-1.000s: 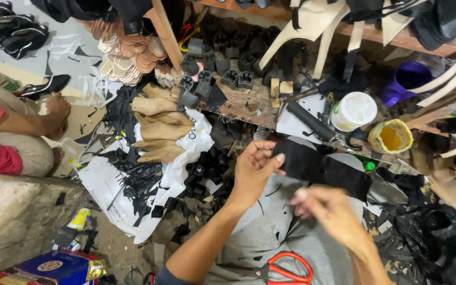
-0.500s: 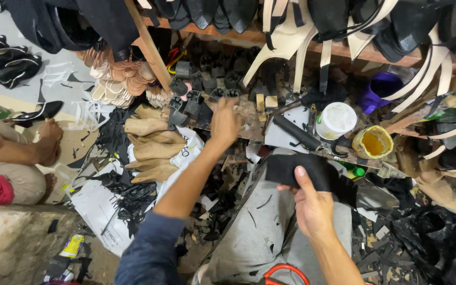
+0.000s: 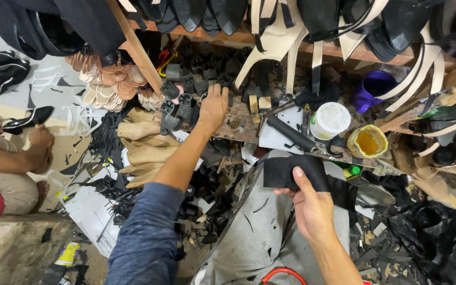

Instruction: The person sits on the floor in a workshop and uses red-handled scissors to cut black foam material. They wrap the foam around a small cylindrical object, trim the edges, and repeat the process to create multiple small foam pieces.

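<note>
My left hand (image 3: 213,108) is stretched far forward, its fingers down among a heap of black shoe heels (image 3: 186,92) at the back of the cluttered work area; I cannot tell whether it grips one. My right hand (image 3: 308,203) stays near my lap and pinches a black piece of cloth-like material (image 3: 291,171) by its near edge, thumb on top. The piece lies over my grey-trousered knee (image 3: 262,227).
A white lidded tub (image 3: 330,120), a yellow glue pot (image 3: 367,142), a purple cup (image 3: 374,87) and a black tool (image 3: 291,133) stand on the board ahead. Tan shoe lasts (image 3: 141,142) lie to the left. Another person sits at the left (image 3: 6,169). Orange-handled scissors (image 3: 281,274) rest near my lap.
My left hand has left the black piece and reached forward to the heap of heels. My right hand now holds the black piece alone, and the view has tilted upward.
</note>
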Demonstrator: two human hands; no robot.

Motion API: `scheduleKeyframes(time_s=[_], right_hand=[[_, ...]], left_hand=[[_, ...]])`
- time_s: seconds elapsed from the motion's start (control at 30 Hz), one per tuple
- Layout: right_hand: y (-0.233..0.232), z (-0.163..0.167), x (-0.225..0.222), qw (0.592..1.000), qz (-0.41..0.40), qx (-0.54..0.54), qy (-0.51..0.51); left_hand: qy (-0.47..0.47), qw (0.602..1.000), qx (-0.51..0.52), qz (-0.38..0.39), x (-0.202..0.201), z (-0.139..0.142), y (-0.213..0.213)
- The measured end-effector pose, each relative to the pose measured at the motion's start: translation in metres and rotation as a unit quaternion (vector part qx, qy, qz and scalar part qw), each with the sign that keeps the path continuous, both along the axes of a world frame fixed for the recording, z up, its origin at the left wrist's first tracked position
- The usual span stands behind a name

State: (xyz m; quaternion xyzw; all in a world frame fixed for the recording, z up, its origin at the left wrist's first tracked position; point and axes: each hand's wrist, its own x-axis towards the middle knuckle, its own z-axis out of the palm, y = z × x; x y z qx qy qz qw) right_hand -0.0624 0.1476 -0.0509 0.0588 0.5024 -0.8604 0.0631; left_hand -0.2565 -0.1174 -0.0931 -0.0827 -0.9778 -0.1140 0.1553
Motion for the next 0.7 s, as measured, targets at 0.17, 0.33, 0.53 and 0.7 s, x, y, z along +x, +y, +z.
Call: scheduleKeyframes(time_s=[0.17,0.33,0.53,0.7], right_hand=[[-0.002,0.007,-0.003,1.000,-0.014,-0.022,-0.018],[0.013,0.018,-0.007,0.999,-0.024,-0.024,0.028],[0.014,0.020,-0.012,0.999,-0.028,-0.003,0.046],[0.010,0.029,-0.004,0.998,-0.023,-0.002,0.051]], left_hand=[[-0.049,0.992,0.113,0.011,0.001,-0.010,0.005],[0.082,0.921,0.374,0.074,0.011,-0.018,0.017],[-0.144,0.605,0.781,0.051,0.097,-0.002,0.061],[-0.169,0.556,0.810,-0.077,0.188,0.021,0.106]])
